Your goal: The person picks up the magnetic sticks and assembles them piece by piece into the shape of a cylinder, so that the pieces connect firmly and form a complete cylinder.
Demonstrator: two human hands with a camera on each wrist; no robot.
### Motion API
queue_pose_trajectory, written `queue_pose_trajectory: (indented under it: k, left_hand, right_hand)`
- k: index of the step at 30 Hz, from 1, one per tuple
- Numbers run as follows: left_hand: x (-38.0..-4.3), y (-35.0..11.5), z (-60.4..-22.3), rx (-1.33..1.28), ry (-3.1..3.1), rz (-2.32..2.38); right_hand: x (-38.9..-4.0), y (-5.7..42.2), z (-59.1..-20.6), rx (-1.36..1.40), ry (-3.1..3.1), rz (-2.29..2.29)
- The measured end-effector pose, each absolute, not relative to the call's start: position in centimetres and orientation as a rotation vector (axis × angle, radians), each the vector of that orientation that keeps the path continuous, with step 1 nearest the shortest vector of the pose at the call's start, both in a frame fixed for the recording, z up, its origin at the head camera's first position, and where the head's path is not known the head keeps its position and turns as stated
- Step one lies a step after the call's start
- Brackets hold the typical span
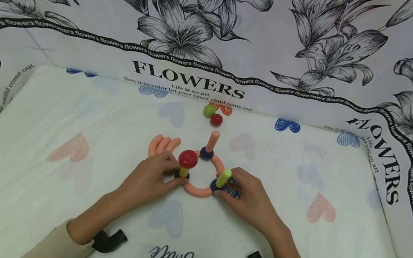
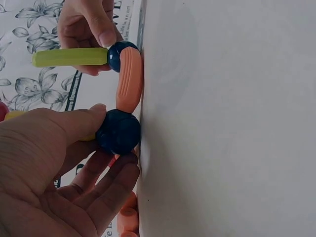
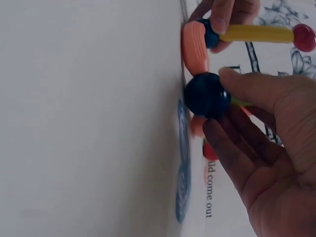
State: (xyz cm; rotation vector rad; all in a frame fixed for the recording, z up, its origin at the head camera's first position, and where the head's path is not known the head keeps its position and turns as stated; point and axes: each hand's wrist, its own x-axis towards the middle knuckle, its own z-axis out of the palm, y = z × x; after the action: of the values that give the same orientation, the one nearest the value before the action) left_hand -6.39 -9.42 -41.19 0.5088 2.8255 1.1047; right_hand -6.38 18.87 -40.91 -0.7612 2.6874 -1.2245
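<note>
Glossy plastic navy ball [image 3: 207, 96], ridged orange arc [image 2: 129, 83] (matt), cloth [image 1: 34, 117]

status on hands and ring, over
Left hand grips one blue ball, right hand another. Orange ring between them, three rods upright. Loose orange arcs beside left hand.

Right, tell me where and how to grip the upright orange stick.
Probably best to pinch the orange stick around its upper half, coming from above: it stands up from a blue ball, its top is bare, and its slim, straight shaft suits finger and thumb.
</note>
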Motion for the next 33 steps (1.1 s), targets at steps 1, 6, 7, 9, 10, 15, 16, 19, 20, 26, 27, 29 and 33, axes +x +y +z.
queue_pose_trajectory:
  k: [1,6,7,9,10,15,16,19,20,26,27,29,33]
  left_hand:
    - [-6.3,-9.4,-41.2,0.506,2.826,1.103]
    - [-6.1,-9.5,-41.4,0.490,2.824,1.109]
    - [-6.1,-9.5,-41.4,0.488,2.822,1.110]
    - [-6.1,-9.5,-41.4,0.488,2.818,1.113]
    - [-6.1,-9.6,-41.4,0.489,2.817,1.114]
    - [-6.1,-9.6,-41.5,0.489,2.815,1.118]
    - [-6.1,-9.6,-41.5,0.488,2.815,1.119]
    - [-6.2,-9.6,-41.3,0.483,2.816,1.121]
    - [-6.3,-9.6,-41.3,0.484,2.816,1.120]
    - [-6.3,-9.4,-41.2,0.499,2.801,1.103]
    - [-6.3,-9.4,-41.2,0.496,2.796,1.103]
    - [-6.3,-9.4,-41.2,0.489,2.793,1.101]
    - [-6.4,-9.4,-41.1,0.489,2.796,1.103]
  right_hand:
    - [-6.5,19.1,-40.9,-0.763,2.673,-1.215]
    - [-7.3,20.1,-40.5,-0.766,2.611,-1.226]
    - [-7.6,20.2,-40.5,-0.775,2.620,-1.221]
    - [-8.2,20.4,-40.5,-0.788,2.655,-1.201]
    - [-8.5,20.4,-40.5,-0.788,2.673,-1.189]
    - [-10.2,20.1,-40.4,-0.735,2.727,-1.162]
    - [-10.5,20.0,-40.3,-0.718,2.733,-1.167]
    - [-11.6,19.7,-40.2,-0.680,2.744,-1.195]
    - [-11.9,19.6,-40.1,-0.669,2.745,-1.205]
    - [-13.6,18.8,-40.2,-0.608,2.741,-1.261]
    - [-13.9,18.6,-40.3,-0.603,2.742,-1.262]
    - [-14.4,18.4,-40.5,-0.590,2.744,-1.258]
    - [-15.4,18.0,-40.8,-0.600,2.755,-1.243]
